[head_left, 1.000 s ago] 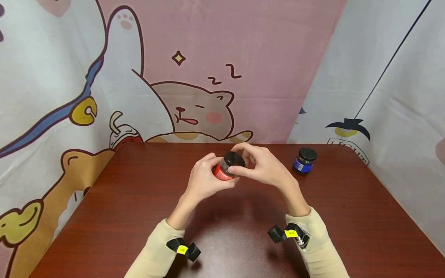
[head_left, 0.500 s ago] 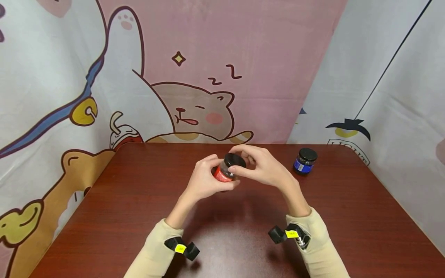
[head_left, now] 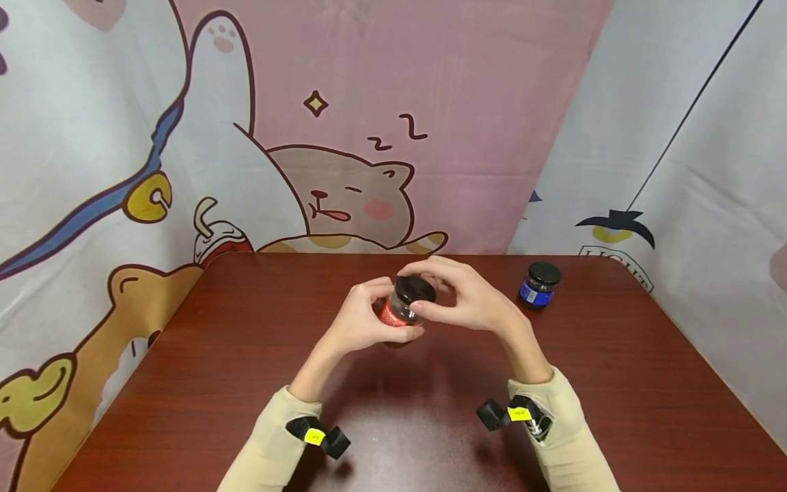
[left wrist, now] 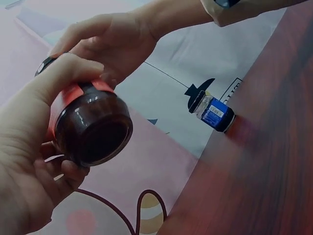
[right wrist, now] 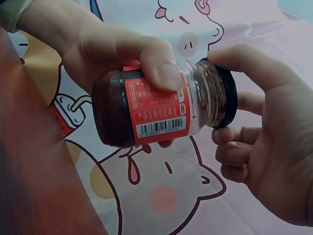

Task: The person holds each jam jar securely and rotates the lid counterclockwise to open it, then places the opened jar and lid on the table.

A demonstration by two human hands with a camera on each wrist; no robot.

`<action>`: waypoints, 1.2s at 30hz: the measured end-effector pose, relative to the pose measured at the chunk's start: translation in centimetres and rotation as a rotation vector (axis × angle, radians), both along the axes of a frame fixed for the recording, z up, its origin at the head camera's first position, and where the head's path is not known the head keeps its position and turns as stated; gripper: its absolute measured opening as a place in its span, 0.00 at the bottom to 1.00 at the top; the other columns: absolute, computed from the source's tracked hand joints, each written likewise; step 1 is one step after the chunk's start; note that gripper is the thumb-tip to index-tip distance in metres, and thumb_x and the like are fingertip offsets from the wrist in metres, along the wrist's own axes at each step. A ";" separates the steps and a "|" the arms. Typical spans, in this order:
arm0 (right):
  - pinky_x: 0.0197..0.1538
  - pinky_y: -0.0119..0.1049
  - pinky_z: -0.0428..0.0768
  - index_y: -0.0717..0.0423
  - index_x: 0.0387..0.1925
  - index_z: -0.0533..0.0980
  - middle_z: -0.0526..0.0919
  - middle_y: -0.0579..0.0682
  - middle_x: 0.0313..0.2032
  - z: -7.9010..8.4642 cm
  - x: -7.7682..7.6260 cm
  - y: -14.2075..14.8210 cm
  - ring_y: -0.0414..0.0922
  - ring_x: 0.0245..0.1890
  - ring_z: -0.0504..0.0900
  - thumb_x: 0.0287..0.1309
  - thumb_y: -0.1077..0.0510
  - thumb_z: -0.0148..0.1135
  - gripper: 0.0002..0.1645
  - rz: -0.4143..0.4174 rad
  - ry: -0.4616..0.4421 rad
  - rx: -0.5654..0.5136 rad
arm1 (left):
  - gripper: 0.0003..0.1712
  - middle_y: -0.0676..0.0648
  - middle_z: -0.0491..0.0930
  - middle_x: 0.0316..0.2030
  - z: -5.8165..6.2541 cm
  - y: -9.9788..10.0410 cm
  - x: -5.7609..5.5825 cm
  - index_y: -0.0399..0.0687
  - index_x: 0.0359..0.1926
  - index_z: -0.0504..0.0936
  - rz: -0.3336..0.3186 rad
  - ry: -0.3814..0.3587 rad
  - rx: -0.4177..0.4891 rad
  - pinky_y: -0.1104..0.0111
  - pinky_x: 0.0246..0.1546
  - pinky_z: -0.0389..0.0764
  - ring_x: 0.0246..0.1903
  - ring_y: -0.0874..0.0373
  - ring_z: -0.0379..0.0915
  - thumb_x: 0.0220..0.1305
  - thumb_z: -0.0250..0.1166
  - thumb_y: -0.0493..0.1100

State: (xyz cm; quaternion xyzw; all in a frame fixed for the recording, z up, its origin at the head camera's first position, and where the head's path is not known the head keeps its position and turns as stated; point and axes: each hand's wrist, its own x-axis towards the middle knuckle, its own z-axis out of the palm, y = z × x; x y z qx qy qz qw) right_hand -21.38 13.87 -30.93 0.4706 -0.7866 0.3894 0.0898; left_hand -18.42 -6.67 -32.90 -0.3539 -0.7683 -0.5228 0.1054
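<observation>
A glass jar with a red label [right wrist: 156, 105] and dark contents is held up above the table, tilted. My left hand [head_left: 363, 320] grips it round the body, the thumb lying across the label in the right wrist view. The black lid [head_left: 415, 290] sits on the jar's mouth. My right hand [head_left: 470, 297] holds this lid by its rim, thumb on one side and fingertips on the other. In the left wrist view the jar's dark glass base [left wrist: 95, 134] faces the camera. A second jar with a blue label [head_left: 536, 294] and black lid stands upright to the right.
The reddish-brown wooden table [head_left: 233, 383] spreads under both hands. Behind it hangs a cloth [head_left: 492, 123] printed with cartoon animals, reaching down to the table's back edge. The blue-labelled jar stands near the back right part of the table.
The red-labelled jar and my left hand have shifted slightly down. My right thumb and fingers have moved a little round the lid. The blue-labelled jar has stayed in place.
</observation>
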 end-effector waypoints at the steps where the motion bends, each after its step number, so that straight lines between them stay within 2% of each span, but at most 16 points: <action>1: 0.34 0.32 0.72 0.46 0.53 0.72 0.75 0.41 0.41 -0.1 -0.1 0.0 0.39 0.34 0.70 0.51 0.51 0.65 0.26 0.006 0.009 0.002 | 0.18 0.53 0.76 0.28 0.0 0.0 -0.1 0.49 0.34 0.81 -0.013 -0.003 0.001 0.70 0.27 0.75 0.29 0.60 0.71 0.37 0.75 0.40; 6: 0.31 0.33 0.68 0.43 0.55 0.71 0.72 0.41 0.34 -0.3 -0.3 0.0 0.39 0.29 0.66 0.53 0.49 0.63 0.26 0.018 0.052 0.015 | 0.19 0.55 0.78 0.30 -0.3 -0.2 -0.5 0.49 0.36 0.81 -0.049 -0.002 0.005 0.68 0.31 0.75 0.32 0.60 0.72 0.38 0.75 0.40; 11: 0.32 0.34 0.68 0.41 0.58 0.69 0.70 0.42 0.35 0.0 -0.1 0.2 0.40 0.30 0.65 0.54 0.48 0.62 0.28 -0.002 0.047 0.053 | 0.18 0.54 0.77 0.29 -0.1 -0.2 -0.4 0.50 0.35 0.81 -0.017 0.014 0.000 0.66 0.28 0.76 0.30 0.60 0.72 0.38 0.75 0.41; 13: 0.33 0.34 0.68 0.38 0.59 0.67 0.69 0.41 0.35 0.0 -0.1 0.2 0.39 0.31 0.66 0.54 0.46 0.62 0.29 -0.039 0.035 0.067 | 0.16 0.54 0.76 0.26 0.1 -0.1 -0.2 0.50 0.32 0.81 0.028 0.032 -0.009 0.67 0.25 0.74 0.28 0.60 0.71 0.38 0.75 0.41; 17: 0.29 0.33 0.67 0.33 0.57 0.66 0.69 0.41 0.29 -0.2 -0.2 0.2 0.38 0.26 0.66 0.53 0.41 0.62 0.29 -0.138 -0.013 0.069 | 0.16 0.56 0.71 0.23 -1.6 -0.1 -1.4 0.55 0.30 0.81 0.135 0.095 -0.039 0.68 0.21 0.71 0.25 0.63 0.67 0.37 0.75 0.51; 20: 0.24 0.32 0.65 0.36 0.53 0.68 0.69 0.41 0.24 -0.4 -0.3 0.1 0.38 0.21 0.65 0.52 0.38 0.61 0.27 -0.209 -0.026 0.076 | 0.18 0.60 0.68 0.23 -3.0 -0.1 -2.2 0.60 0.29 0.80 0.236 0.143 -0.102 0.70 0.20 0.70 0.24 0.66 0.65 0.36 0.73 0.59; 24: 0.21 0.32 0.65 0.42 0.50 0.70 0.69 0.41 0.21 -0.7 -0.4 -0.2 0.39 0.18 0.67 0.51 0.36 0.60 0.27 -0.272 -0.013 0.093 | 0.19 0.62 0.65 0.22 -2.9 0.2 -1.8 0.62 0.25 0.78 0.389 0.179 -0.229 0.72 0.18 0.68 0.22 0.69 0.63 0.34 0.71 0.63; 27: 0.20 0.32 0.65 0.41 0.49 0.70 0.69 0.41 0.20 -1.0 -0.5 -0.4 0.39 0.17 0.67 0.51 0.34 0.58 0.27 -0.301 -0.016 0.109 | 0.20 0.63 0.63 0.22 -2.8 0.4 -1.6 0.62 0.24 0.77 0.468 0.200 -0.297 0.72 0.18 0.67 0.21 0.70 0.62 0.32 0.71 0.64; 31: 0.20 0.32 0.66 0.38 0.47 0.70 0.69 0.42 0.18 -1.2 -0.6 -0.6 0.38 0.15 0.66 0.51 0.32 0.56 0.26 -0.321 -0.038 0.138 | 0.20 0.64 0.63 0.23 -2.9 0.4 -1.5 0.61 0.26 0.77 0.513 0.214 -0.342 0.74 0.18 0.68 0.22 0.71 0.63 0.31 0.70 0.63; 36: 0.21 0.32 0.67 0.39 0.45 0.71 0.70 0.42 0.18 -1.0 -0.5 -0.8 0.37 0.16 0.67 0.51 0.32 0.56 0.24 -0.310 -0.061 0.150 | 0.20 0.64 0.62 0.24 -3.0 0.3 -1.6 0.61 0.26 0.77 0.516 0.220 -0.362 0.74 0.18 0.68 0.22 0.71 0.63 0.32 0.69 0.63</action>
